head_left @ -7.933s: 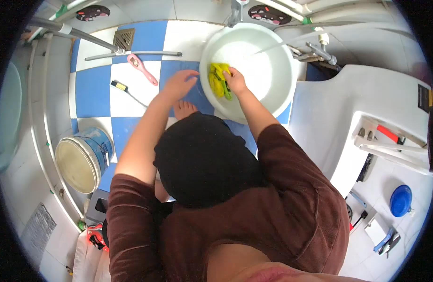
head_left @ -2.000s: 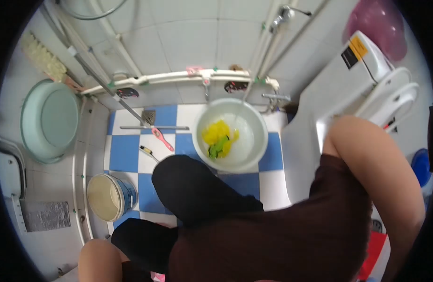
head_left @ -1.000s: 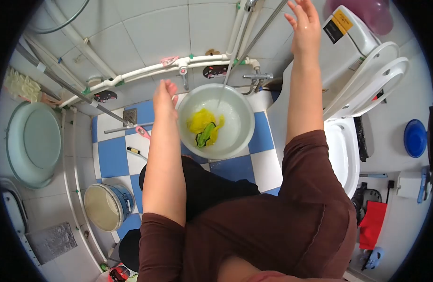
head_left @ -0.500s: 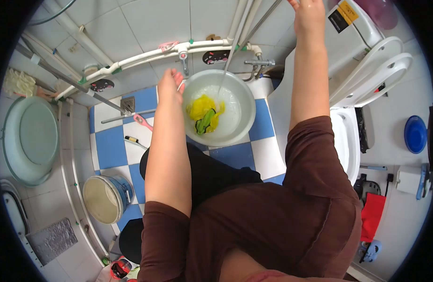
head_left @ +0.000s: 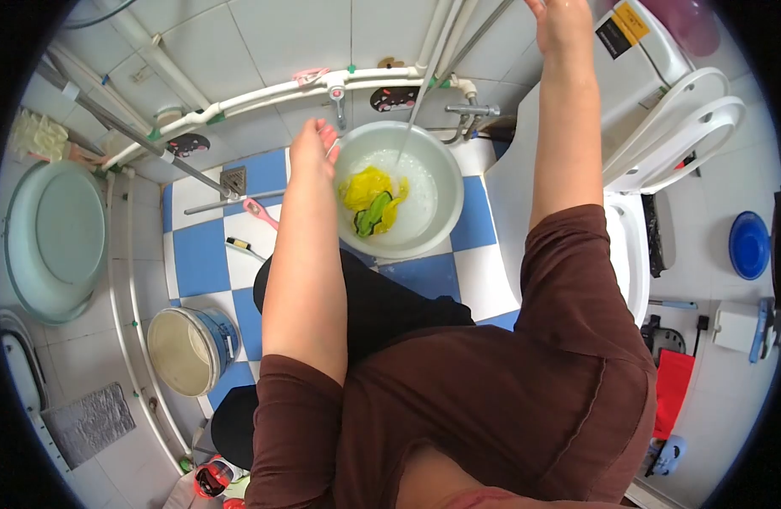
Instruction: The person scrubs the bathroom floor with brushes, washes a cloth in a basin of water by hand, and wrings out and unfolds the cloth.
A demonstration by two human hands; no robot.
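Observation:
A pale green basin (head_left: 446, 191) stands on the tiled floor. In its water lie a yellow cloth (head_left: 367, 187) and a green piece with dark edging (head_left: 373, 214). My left hand (head_left: 316, 148) is raised near the basin's left rim, fingers loosely bent and partly apart, with nothing visible in them. At the top edge, right of the pipes, my right hand (head_left: 563, 25) is reaching up; most of its fingers are cut off by the frame. A thin stream of water (head_left: 414, 114) falls into the basin.
A bucket (head_left: 184, 352) stands at the left, near a pink brush (head_left: 260, 212) and a small brush (head_left: 240, 244). A metal pole (head_left: 145, 140) slants toward the floor drain (head_left: 234, 180). The toilet (head_left: 630, 246) is at right; a wall tap (head_left: 474, 110) sits behind the basin.
My right hand has let go of the yellow cloth and moved up to the top edge. The view has tilted up; water now runs into the basin. In the last half second little has changed.

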